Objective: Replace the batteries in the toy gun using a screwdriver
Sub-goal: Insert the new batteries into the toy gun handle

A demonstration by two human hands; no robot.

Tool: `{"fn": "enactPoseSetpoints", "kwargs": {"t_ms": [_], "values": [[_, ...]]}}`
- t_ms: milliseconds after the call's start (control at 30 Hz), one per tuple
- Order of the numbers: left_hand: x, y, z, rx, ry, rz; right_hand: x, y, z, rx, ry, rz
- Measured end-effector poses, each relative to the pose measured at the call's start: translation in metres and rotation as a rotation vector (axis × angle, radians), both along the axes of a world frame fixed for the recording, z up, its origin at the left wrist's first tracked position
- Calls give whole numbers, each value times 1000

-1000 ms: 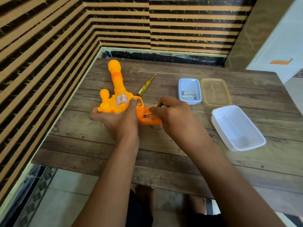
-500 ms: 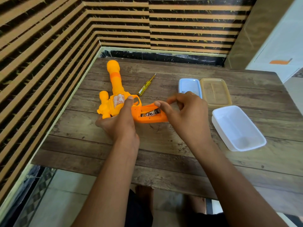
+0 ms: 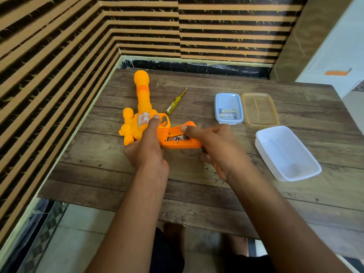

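An orange toy gun (image 3: 142, 107) lies on the wooden table (image 3: 197, 180), barrel pointing away. My left hand (image 3: 146, 148) grips its body near the trigger guard. The grip's battery compartment is uncovered and a black-labelled battery (image 3: 178, 138) lies inside. My right hand (image 3: 216, 146) holds the end of the grip, its forefinger tip touching the battery's right end. A yellow-handled screwdriver (image 3: 174, 102) rests on the table beyond the gun, untouched. A small blue box (image 3: 218, 107) to the right holds other batteries (image 3: 227, 113).
A tan lid (image 3: 259, 110) lies beside the blue box. A larger white plastic container (image 3: 285, 152) stands at the right. A striped wall runs along the table's left and far edges. My feet show below the near edge.
The gun's grip has been turned so the uncovered compartment faces up. My right hand moved off the top of the grip to its end, forefinger on the battery.
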State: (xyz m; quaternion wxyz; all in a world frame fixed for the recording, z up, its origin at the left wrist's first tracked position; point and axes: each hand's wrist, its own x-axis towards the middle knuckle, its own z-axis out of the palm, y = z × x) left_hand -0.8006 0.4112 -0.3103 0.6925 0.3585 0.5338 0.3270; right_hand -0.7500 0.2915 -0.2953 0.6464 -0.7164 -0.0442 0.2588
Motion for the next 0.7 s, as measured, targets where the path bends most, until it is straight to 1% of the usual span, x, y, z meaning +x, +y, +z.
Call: {"fn": "enactPoseSetpoints", "kwargs": {"t_ms": [100,300,400,467,567,600,700], "values": [[0,-3,0,-19,-23,-3,-4,6,-3,-125,-90,-28],[1,-5,0,-20,-15,-4,-1,5,-5,-166,-104,-41],[2,-6,-1,0,-19,0,0,2,-3,-223,-207,-24],[2,-6,-1,13,-25,-1,1,-1,-2,-203,-281,-25],[2,-5,-2,20,-26,-7,10,-9,-7,-102,-261,-139],[2,-5,-3,22,-24,-8,13,-13,-7,-78,-272,-143],[3,-4,-3,32,-27,-4,15,-22,-2,-55,-363,-47]]}}
